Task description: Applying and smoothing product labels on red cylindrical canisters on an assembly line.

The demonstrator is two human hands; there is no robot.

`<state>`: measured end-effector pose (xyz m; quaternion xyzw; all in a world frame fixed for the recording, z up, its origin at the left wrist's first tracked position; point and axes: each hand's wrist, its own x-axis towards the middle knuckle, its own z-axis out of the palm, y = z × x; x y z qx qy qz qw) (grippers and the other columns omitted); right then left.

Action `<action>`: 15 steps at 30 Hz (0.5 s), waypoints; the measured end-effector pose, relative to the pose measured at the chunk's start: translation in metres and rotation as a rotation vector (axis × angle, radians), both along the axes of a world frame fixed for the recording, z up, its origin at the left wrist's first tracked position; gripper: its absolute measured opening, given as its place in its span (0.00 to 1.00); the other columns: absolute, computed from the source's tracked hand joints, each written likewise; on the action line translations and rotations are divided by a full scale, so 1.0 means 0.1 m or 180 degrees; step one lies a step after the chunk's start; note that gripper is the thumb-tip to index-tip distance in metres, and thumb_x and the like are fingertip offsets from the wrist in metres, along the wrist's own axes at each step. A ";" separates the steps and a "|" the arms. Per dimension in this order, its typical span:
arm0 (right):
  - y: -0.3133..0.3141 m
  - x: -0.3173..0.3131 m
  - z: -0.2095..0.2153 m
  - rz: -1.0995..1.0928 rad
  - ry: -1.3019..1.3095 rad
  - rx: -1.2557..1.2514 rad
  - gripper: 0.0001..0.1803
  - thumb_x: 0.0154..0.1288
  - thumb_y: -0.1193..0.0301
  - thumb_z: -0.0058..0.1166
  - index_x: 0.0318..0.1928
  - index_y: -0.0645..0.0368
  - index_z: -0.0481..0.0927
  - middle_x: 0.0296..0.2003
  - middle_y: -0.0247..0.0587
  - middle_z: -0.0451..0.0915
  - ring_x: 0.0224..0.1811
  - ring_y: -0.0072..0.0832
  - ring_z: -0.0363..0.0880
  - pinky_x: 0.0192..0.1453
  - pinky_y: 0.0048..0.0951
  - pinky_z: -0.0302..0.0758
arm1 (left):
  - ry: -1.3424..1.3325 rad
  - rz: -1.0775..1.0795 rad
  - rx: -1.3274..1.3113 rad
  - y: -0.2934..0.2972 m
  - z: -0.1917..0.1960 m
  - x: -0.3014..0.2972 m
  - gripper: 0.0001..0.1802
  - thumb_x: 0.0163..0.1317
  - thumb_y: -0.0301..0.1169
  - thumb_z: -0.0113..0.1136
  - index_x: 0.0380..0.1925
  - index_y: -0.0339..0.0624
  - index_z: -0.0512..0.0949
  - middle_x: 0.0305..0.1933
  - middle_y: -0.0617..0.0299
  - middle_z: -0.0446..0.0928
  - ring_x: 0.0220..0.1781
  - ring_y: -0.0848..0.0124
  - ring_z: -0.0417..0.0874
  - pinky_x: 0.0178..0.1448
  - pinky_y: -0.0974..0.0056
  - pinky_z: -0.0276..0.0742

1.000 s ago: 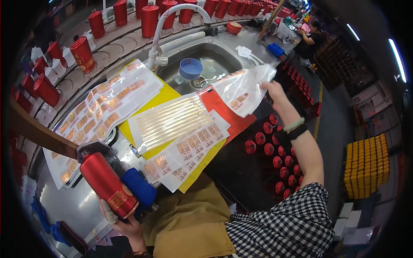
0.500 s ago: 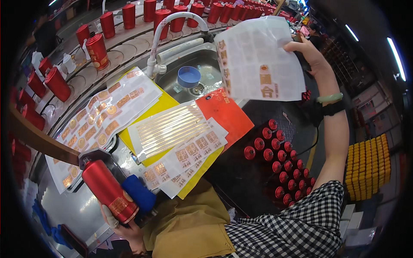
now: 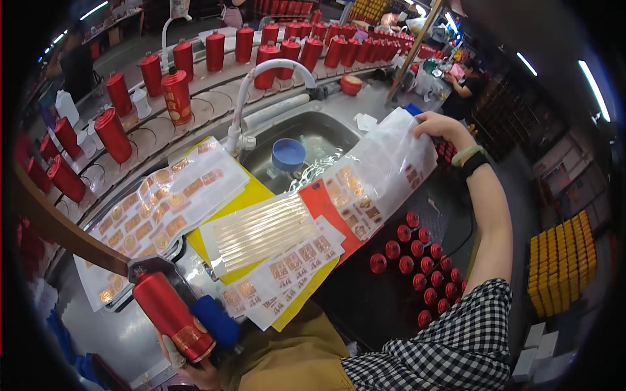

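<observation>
My right hand (image 3: 446, 126) pinches the far right corner of a translucent sticker sheet (image 3: 399, 171). The sheet's near end, with gold stickers, lies over a red folder (image 3: 353, 242). At the lower left my left hand (image 3: 199, 374) is wrapped round the base of a red bottle (image 3: 168, 311) with a gold label. The bottle's other end meets a dark holder (image 3: 151, 266), and a blue roller (image 3: 215, 321) is beside it. Between my hands lie a sheet of gold strips (image 3: 261, 229), a smaller sheet of square stickers (image 3: 287, 274) and a yellow folder (image 3: 301, 306).
A large sticker sheet (image 3: 155, 215) covers the counter at left. Behind are a sink (image 3: 336, 130) with a blue bowl (image 3: 288, 154), a white faucet (image 3: 238, 104) and a conveyor (image 3: 212, 85) carrying red bottles. More red bottles (image 3: 417, 281) stand low at right; a co-worker (image 3: 464, 85) is farther back.
My right hand has lowered the sticker sheet from a raised position, so its near end now rests on the red folder. The left hand still holds the bottle. The view has tilted up.
</observation>
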<state>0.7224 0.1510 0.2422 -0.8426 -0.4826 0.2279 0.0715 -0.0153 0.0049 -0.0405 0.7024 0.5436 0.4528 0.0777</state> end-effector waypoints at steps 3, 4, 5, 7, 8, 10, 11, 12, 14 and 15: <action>0.00 -0.35 0.14 0.0228 0.0188 0.0205 0.22 0.53 0.71 0.65 0.50 0.66 0.87 0.41 0.37 0.87 0.45 0.26 0.82 0.53 0.29 0.77 | -0.0130 -0.0690 0.0979 0.26 0.20 0.16 0.58 0.61 0.46 0.79 0.73 0.16 0.54 0.62 0.19 0.73 0.44 0.42 0.90 0.48 0.46 0.91; -0.06 -0.46 0.21 0.0412 0.0251 0.0320 0.23 0.53 0.70 0.63 0.50 0.67 0.87 0.39 0.38 0.87 0.43 0.26 0.82 0.50 0.29 0.77 | 0.0182 -0.0465 0.1338 0.32 0.35 0.30 0.37 0.76 0.32 0.62 0.71 0.14 0.58 0.54 0.20 0.78 0.43 0.43 0.90 0.49 0.45 0.91; -0.14 -0.59 0.29 0.0379 0.0249 0.0352 0.23 0.53 0.70 0.63 0.50 0.67 0.87 0.39 0.38 0.87 0.43 0.26 0.82 0.50 0.29 0.77 | 0.0179 -0.0499 0.1369 0.35 0.35 0.31 0.37 0.76 0.32 0.62 0.71 0.14 0.58 0.54 0.20 0.78 0.43 0.43 0.90 0.49 0.45 0.91; -0.25 -0.92 0.53 0.0676 -0.0037 0.0368 0.23 0.54 0.70 0.62 0.50 0.70 0.86 0.39 0.41 0.87 0.42 0.26 0.82 0.50 0.30 0.77 | -0.0772 -0.0766 0.1161 0.40 0.17 0.33 0.38 0.77 0.37 0.57 0.72 0.16 0.57 0.56 0.21 0.77 0.44 0.42 0.89 0.49 0.43 0.90; -0.30 -1.12 0.61 0.0748 -0.0054 0.0458 0.23 0.54 0.72 0.61 0.51 0.71 0.86 0.39 0.42 0.87 0.42 0.26 0.82 0.50 0.32 0.77 | -0.1226 -0.0883 0.1028 0.38 0.05 0.32 0.38 0.78 0.40 0.54 0.73 0.17 0.56 0.57 0.22 0.76 0.44 0.41 0.89 0.50 0.42 0.90; -0.40 -1.53 0.84 0.0850 -0.0102 0.0482 0.23 0.54 0.72 0.60 0.51 0.71 0.86 0.39 0.42 0.87 0.42 0.26 0.82 0.49 0.31 0.78 | -0.2098 -0.1080 0.0724 0.27 -0.13 0.26 0.40 0.79 0.45 0.49 0.74 0.18 0.55 0.59 0.22 0.75 0.45 0.40 0.88 0.51 0.40 0.90; -0.48 -1.66 0.96 0.0913 -0.0173 0.0498 0.24 0.54 0.73 0.60 0.52 0.72 0.86 0.39 0.42 0.87 0.42 0.25 0.82 0.49 0.31 0.78 | -0.2111 -0.1104 0.0710 0.23 -0.20 0.21 0.40 0.79 0.45 0.49 0.74 0.18 0.55 0.59 0.22 0.75 0.45 0.40 0.88 0.51 0.40 0.90; -0.52 -1.71 1.05 0.0908 -0.0170 0.0501 0.24 0.54 0.73 0.60 0.52 0.72 0.86 0.39 0.42 0.87 0.42 0.25 0.82 0.49 0.31 0.78 | -0.2329 -0.0709 0.0197 0.19 -0.26 0.17 0.42 0.77 0.49 0.47 0.75 0.21 0.55 0.60 0.25 0.75 0.48 0.40 0.87 0.52 0.42 0.89; -0.58 -1.76 1.18 0.1239 -0.0107 0.0526 0.24 0.54 0.73 0.59 0.52 0.71 0.86 0.39 0.39 0.87 0.42 0.23 0.82 0.49 0.29 0.78 | -0.3766 0.0070 -0.1294 0.18 -0.03 0.21 0.44 0.74 0.54 0.49 0.77 0.30 0.57 0.60 0.33 0.77 0.54 0.45 0.84 0.55 0.50 0.85; -0.58 -1.77 1.22 0.1253 -0.0104 0.0524 0.24 0.54 0.73 0.59 0.52 0.71 0.86 0.39 0.39 0.87 0.42 0.23 0.82 0.49 0.29 0.78 | -0.3768 0.0084 -0.1288 0.20 0.20 0.33 0.44 0.74 0.54 0.49 0.77 0.30 0.57 0.60 0.33 0.77 0.54 0.45 0.84 0.55 0.50 0.85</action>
